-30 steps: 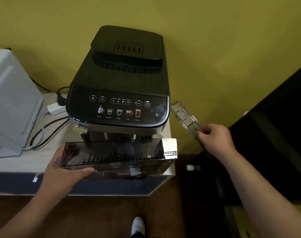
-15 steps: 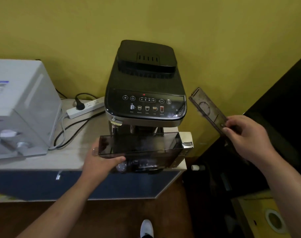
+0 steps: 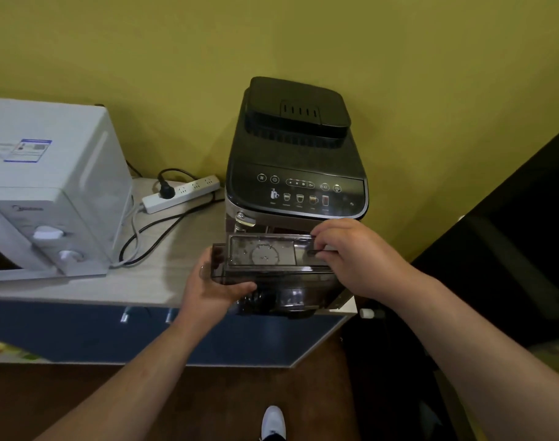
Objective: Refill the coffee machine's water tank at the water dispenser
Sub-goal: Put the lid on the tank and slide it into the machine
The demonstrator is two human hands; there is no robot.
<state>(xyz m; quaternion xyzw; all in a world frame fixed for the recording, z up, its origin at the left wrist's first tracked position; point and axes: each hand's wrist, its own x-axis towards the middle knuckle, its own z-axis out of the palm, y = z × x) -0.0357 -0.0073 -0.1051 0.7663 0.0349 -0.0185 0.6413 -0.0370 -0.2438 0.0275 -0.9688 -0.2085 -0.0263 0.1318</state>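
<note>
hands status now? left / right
Left hand: closed on the water tank, gripping its left end.
Right hand: fingers pinching the tank lid.

The coffee machine (image 3: 295,160) has a matt black plastic top and a glossy black control panel, with a band of shiny metal trim beneath it. In front of it, the water tank (image 3: 272,268) and its lid (image 3: 265,251) are smoky translucent plastic. Left of the machine, the counter (image 3: 163,265) looks like pale matt wood grain, the power strip (image 3: 181,194) is smooth white plastic, and the microwave (image 3: 45,192) has a satin white casing.
</note>
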